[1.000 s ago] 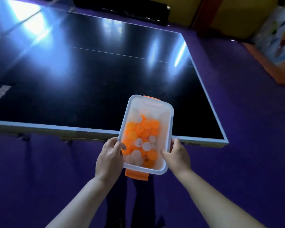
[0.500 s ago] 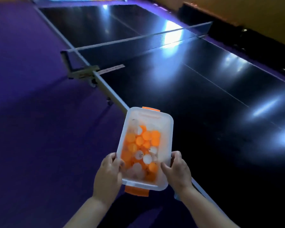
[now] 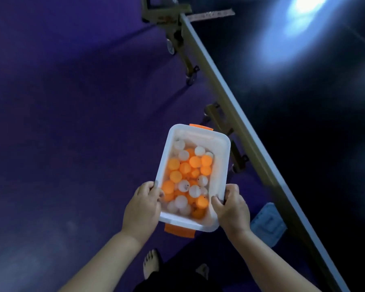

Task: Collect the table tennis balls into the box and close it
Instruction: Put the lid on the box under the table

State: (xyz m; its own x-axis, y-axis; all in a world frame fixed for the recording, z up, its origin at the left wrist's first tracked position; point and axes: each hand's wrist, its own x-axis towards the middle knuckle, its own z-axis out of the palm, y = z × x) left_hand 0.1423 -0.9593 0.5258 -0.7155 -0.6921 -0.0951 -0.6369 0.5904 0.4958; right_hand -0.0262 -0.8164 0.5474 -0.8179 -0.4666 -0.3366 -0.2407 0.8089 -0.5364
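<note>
I hold a translucent white box (image 3: 220,163) with orange end clips in front of me, above the floor. It is lidless and holds several orange and white table tennis balls (image 3: 188,175). My left hand (image 3: 142,209) grips the box's left rim near the close end. On the right rim, my right hand (image 3: 232,209) grips with its thumb inside. A pale blue lid (image 3: 268,225) lies on the floor under the table edge, just right of my right hand.
The dark table tennis table (image 3: 303,102) runs along the right, its pale edge (image 3: 226,91) slanting from top centre to bottom right. Its wheeled metal legs (image 3: 190,74) and net post clamp (image 3: 167,15) stand at the top. Purple floor (image 3: 61,123) fills the left. My bare feet (image 3: 151,262) show below.
My view has swung down and left, from the tabletop to the floor beside the table. The box stays in both hands. The blue lid on the floor has come into sight.
</note>
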